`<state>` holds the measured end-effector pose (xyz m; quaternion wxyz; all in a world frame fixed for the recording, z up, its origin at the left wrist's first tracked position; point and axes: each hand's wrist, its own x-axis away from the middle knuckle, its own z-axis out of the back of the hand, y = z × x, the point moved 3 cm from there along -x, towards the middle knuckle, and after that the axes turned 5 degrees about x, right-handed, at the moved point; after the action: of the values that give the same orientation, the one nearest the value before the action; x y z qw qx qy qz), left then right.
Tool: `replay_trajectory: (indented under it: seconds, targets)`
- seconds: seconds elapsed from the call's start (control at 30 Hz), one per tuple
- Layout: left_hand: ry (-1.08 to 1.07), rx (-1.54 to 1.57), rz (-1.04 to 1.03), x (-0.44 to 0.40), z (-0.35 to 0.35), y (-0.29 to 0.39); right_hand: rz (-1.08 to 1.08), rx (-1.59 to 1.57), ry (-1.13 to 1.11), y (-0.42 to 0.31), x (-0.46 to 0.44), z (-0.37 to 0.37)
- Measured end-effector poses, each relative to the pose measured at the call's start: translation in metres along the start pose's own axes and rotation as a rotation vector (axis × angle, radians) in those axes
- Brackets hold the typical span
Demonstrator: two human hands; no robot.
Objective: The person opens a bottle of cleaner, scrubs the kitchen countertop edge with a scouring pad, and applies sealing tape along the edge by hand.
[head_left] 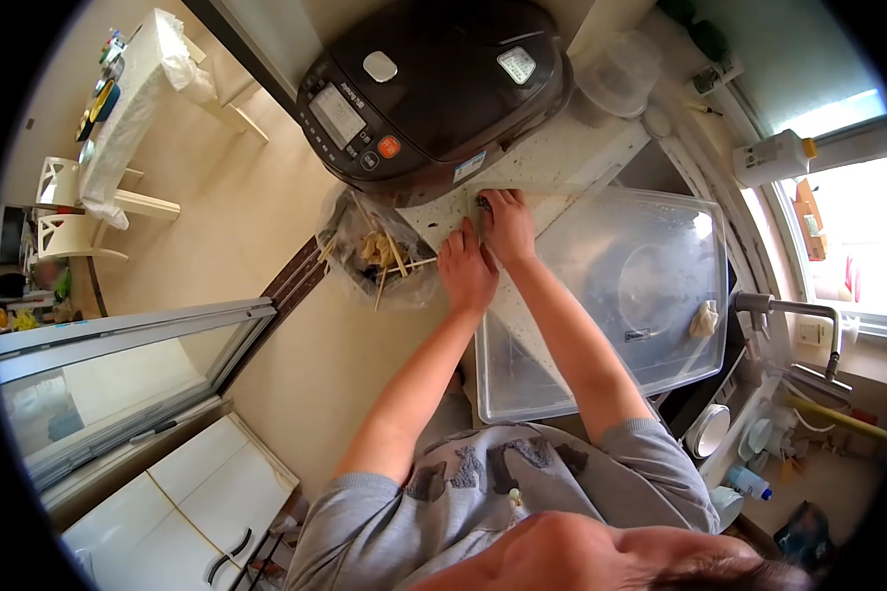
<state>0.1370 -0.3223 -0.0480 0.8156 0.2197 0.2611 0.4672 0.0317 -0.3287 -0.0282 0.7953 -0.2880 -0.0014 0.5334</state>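
My left hand (468, 268) is at the edge of the speckled white counter (562, 163), fingers bent and close together; what they hold, if anything, is hidden. Right beside it, my right hand (509, 227) has its fingers curled over a small dark thing (484, 202), too small to name. Both hands are just in front of a dark brown electric cooker (443, 89). Left of them hangs a clear plastic bag (404, 292) with wooden sticks and scraps inside. Under my right forearm lies a large translucent plastic lid or tray (601, 246).
Clear plastic containers (621, 74) stand right of the cooker. A faucet (803, 307) and a white bottle (774, 156) are by the window at right. A sliding glass door (138, 340) and white cabinet (168, 512) are at left, with a covered table (138, 108) beyond.
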Motion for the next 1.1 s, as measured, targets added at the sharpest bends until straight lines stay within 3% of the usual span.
replay_trajectory:
  seconds: [0.2,0.27,0.3,0.4,0.43,0.53,0.6,0.63,0.67,0.73,0.87,0.93,1.0,1.03,1.1]
  targets:
    - [0.028,-0.018,-0.021,-0.001,-0.002,0.001,-0.105,0.11,0.085,0.043,0.009,0.03]
    - [0.013,-0.007,-0.005,0.001,0.002,0.002,-0.345,-0.05,0.031,0.018,0.007,0.003]
    - [-0.064,0.091,0.081,-0.001,0.002,0.002,-0.076,0.026,0.029,0.002,0.003,-0.015]
    - [0.011,0.008,-0.023,0.003,0.0,-0.001,-0.029,-0.023,-0.03,0.021,0.004,-0.003]
    - [0.009,0.009,-0.023,0.005,-0.001,-0.002,-0.138,-0.02,-0.008,0.035,0.008,0.01]
    - [0.107,-0.026,-0.069,-0.001,-0.002,0.001,-0.199,0.036,0.092,0.064,0.012,0.037]
    - [0.045,-0.021,-0.048,0.001,0.001,0.001,-0.396,0.087,0.005,0.037,0.01,0.012]
    - [0.049,-0.024,-0.05,0.002,0.0,0.0,-0.262,0.103,-0.082,0.017,0.008,-0.003]
    - [0.043,-0.023,-0.056,0.004,-0.001,0.001,-0.051,0.092,0.002,0.0,0.003,-0.011]
    - [-0.014,-0.018,-0.01,0.003,-0.003,-0.003,-0.059,0.04,-0.089,0.013,0.002,0.005]
    - [0.002,-0.016,-0.008,0.002,-0.002,-0.001,-0.236,0.066,0.121,0.091,0.016,0.055]
    - [-0.026,-0.023,0.016,0.004,0.0,0.001,-0.238,0.251,0.173,0.082,0.015,0.043]
    - [0.019,-0.029,-0.039,0.001,0.002,0.001,-0.307,0.177,0.018,0.054,0.012,0.006]
    - [0.027,-0.015,-0.053,0.001,0.001,0.001,-0.307,0.172,0.021,0.054,0.011,0.012]
    - [0.037,-0.048,-0.065,0.0,0.0,0.001,-0.095,0.062,0.058,0.053,0.012,0.029]
